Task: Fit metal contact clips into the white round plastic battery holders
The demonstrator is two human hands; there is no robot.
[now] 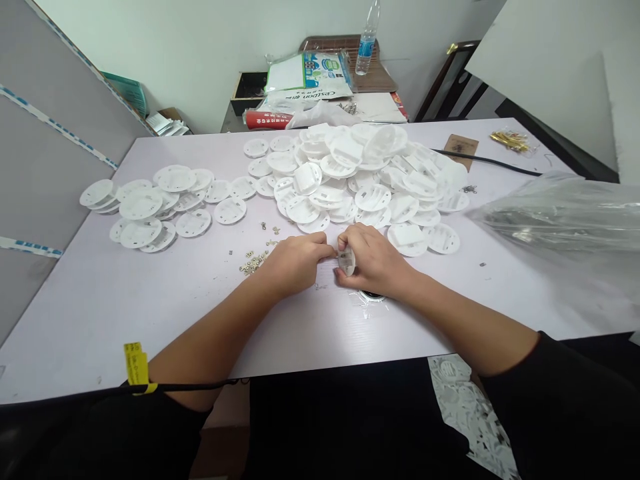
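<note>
My right hand (374,261) grips a small white round plastic cover (347,261), tilted on edge with slots on its face. Close against its left side, my left hand (296,264) is closed in a pinch. What its fingertips hold, if anything, is hidden. Small metal clips (253,262) lie scattered on the table beside my left hand. Beneath my right wrist a dark round piece with a pale rim (373,295) shows in part, with clear tape around it.
A large heap of white round covers (345,150) fills the table's back middle; a smaller group (141,203) lies left. A clear plastic bag (565,213) lies right. A black cable (493,162) crosses the back right. A water bottle (367,43) stands behind the table.
</note>
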